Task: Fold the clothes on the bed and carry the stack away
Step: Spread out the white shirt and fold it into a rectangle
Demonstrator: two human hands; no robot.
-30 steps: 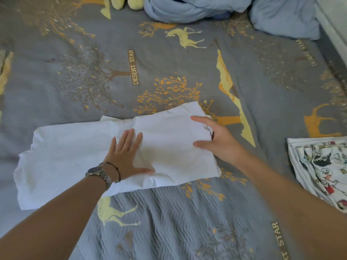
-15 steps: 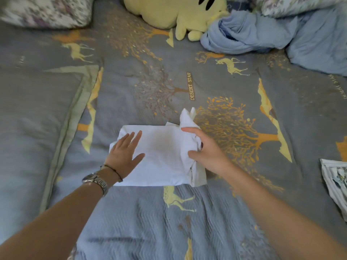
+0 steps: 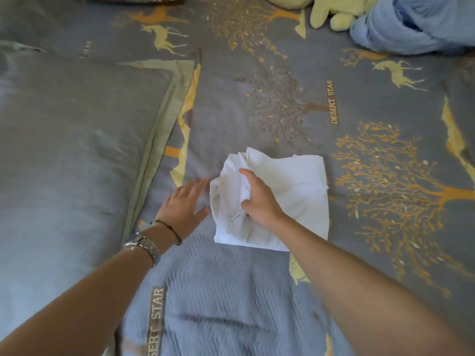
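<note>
Near the bed's (image 3: 257, 304) centre, the right hand (image 3: 259, 201) is gripping the white garment's (image 3: 290, 191) bunched nine-o'clock edge (crumpled); the left hand (image 3: 183, 205), fingers spread, should be flattening it.

A bed (image 3: 257, 304) fills the frame, covered by a grey quilted bedspread (image 3: 372, 111) printed with golden trees, pale deer and the words "DESERT STAR". A grey pillow (image 3: 72, 150) with a greenish border lies at the left. At the upper right sit a yellow plush toy (image 3: 331, 14) and a bunched blue blanket (image 3: 411, 27).
</note>
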